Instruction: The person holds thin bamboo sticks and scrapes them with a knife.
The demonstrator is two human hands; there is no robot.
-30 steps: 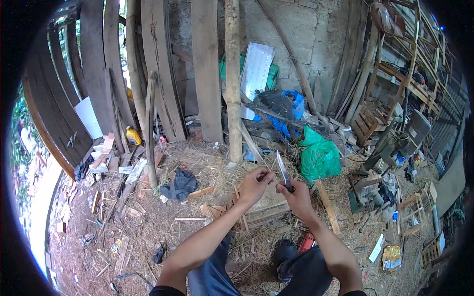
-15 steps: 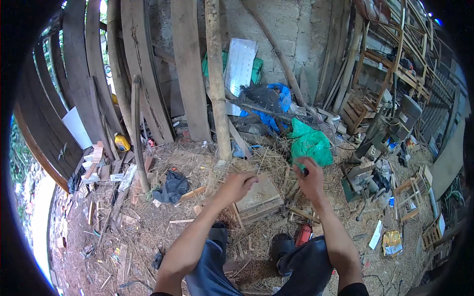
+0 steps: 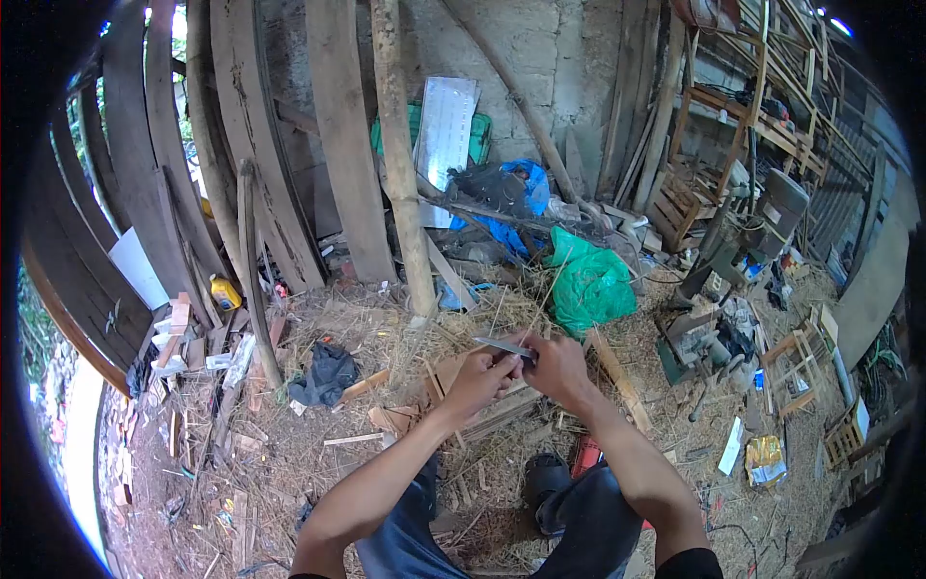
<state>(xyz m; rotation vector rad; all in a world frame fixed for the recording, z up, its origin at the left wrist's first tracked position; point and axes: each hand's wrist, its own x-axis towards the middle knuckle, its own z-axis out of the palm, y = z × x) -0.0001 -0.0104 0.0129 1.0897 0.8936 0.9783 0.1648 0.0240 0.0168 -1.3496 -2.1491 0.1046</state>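
My two hands are close together in front of me, above a low wooden block (image 3: 502,413). My right hand (image 3: 561,372) is closed around a knife, its grip hidden by the fingers. The knife's blade (image 3: 502,346) points left, over my left thumb. My left hand (image 3: 480,384) is closed just left of it, fingers curled inward. It appears to pinch a thin stick (image 3: 550,289) that rises in front of the green bag; the stick's lower end is hidden between the hands.
A green plastic bag (image 3: 593,294) lies ahead, by a wooden post (image 3: 400,193). A black plastic bag (image 3: 326,374) and a yellow bottle (image 3: 225,292) are at left. A red object (image 3: 585,454) lies by my foot. Machinery (image 3: 699,338) and a wooden frame (image 3: 791,372) stand at right.
My hands were apart and have come together, the right moving left and down. The knife blade now shows clearly across the left thumb. The view has shifted slightly.
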